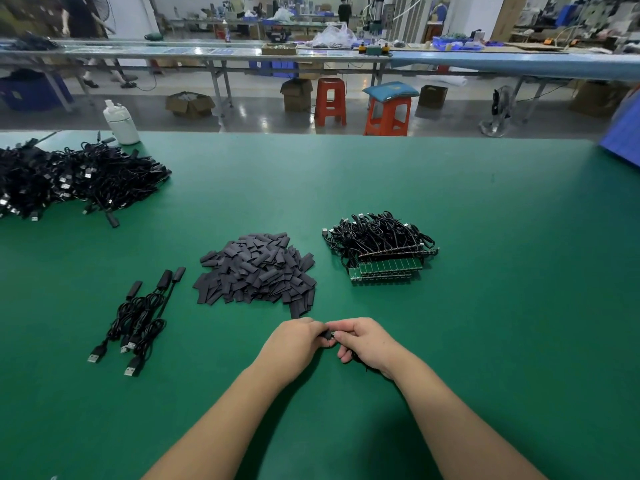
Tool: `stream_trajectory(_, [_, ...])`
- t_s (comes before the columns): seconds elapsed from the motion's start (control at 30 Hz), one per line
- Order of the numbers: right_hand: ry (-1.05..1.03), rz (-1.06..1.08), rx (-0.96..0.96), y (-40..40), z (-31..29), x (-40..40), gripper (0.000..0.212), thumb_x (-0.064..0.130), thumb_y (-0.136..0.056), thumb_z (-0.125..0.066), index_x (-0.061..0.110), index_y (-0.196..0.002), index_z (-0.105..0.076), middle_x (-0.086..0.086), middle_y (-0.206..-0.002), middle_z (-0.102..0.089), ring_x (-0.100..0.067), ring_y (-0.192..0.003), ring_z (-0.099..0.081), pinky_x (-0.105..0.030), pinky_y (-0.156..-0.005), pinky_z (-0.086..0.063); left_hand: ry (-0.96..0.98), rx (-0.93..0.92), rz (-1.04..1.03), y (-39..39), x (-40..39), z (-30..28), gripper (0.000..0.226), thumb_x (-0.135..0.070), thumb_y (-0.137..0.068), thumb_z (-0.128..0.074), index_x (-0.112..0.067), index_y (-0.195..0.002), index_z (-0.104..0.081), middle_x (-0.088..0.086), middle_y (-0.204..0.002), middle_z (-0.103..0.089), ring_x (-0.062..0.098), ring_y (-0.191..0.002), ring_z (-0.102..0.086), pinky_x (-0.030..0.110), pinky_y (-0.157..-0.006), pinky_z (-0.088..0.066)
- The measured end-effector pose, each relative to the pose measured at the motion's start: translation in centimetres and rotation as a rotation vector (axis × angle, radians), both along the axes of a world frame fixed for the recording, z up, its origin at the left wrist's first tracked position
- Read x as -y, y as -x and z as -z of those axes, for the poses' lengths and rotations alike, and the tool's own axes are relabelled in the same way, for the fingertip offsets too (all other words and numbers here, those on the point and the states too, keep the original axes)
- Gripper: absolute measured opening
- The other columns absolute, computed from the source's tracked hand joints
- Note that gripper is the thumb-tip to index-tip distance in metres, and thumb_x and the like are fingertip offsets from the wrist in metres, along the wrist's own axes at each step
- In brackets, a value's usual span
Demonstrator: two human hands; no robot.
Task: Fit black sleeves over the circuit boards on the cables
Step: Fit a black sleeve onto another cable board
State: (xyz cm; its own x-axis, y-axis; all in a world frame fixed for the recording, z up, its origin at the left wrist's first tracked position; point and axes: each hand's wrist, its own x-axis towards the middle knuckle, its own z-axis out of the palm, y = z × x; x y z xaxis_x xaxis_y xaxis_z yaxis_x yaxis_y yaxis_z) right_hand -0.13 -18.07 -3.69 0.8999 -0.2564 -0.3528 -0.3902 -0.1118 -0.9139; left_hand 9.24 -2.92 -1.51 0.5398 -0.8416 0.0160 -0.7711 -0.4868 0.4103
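My left hand (298, 341) and my right hand (363, 341) meet at the near middle of the green table. Between their fingertips I pinch a small black sleeve (327, 335) on a cable's board, mostly hidden by my fingers. The cable's black cord (360, 364) shows under my right palm. A heap of flat black sleeves (256, 271) lies just beyond my hands. To its right sits a stack of bare green circuit boards (388, 270) with coiled black cables (377, 233). Three sleeved cables (138, 317) lie to my left.
A large pile of black USB cables (69, 181) fills the table's far left, with a white bottle (121, 123) behind it. A blue bin (623, 133) juts in at the far right edge. Beyond the table stand red stools (330, 100) and cardboard boxes.
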Motion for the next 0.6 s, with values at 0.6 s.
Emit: stream_trajectory(0.6, [0.012, 0.026, -0.003, 0.04, 0.32, 0.22, 0.033, 0.005, -0.101, -0.052, 0.009, -0.131, -0.063, -0.002, -0.066, -0.069, -0.011, -0.062, -0.063, -0.022, -0.069, -0.054, 0.092, -0.078, 0.006, 0.19, -0.19, 0.71, 0.028, -0.028, -0.096, -0.058, -0.028, -0.123, -0.067, 0.003, -0.098, -0.068, 0.022, -0.094, -0.062, 0.033, -0.084, -0.047])
